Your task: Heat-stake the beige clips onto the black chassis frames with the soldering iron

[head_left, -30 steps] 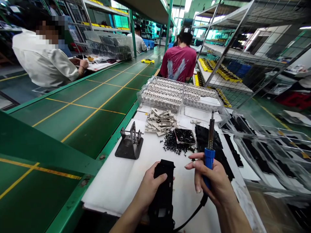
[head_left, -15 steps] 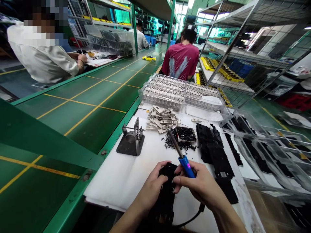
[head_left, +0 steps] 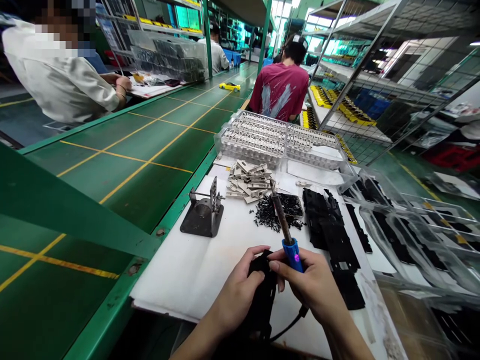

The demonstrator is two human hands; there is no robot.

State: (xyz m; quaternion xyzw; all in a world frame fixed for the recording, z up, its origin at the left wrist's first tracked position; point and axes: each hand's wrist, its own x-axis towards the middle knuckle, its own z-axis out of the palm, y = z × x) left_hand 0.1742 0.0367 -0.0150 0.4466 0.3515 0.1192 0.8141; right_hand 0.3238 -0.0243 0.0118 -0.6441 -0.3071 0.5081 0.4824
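Head view: your left hand grips the plate between your hands, seemingly steadying it; your right hand holds the iron, tip pointing away, likely for safety. Black bits lie ahead, presumably within reach.

Yellow model car sits on green conveyor belt; person in maroon shirt beside it, back turned. Blue bin farther off.
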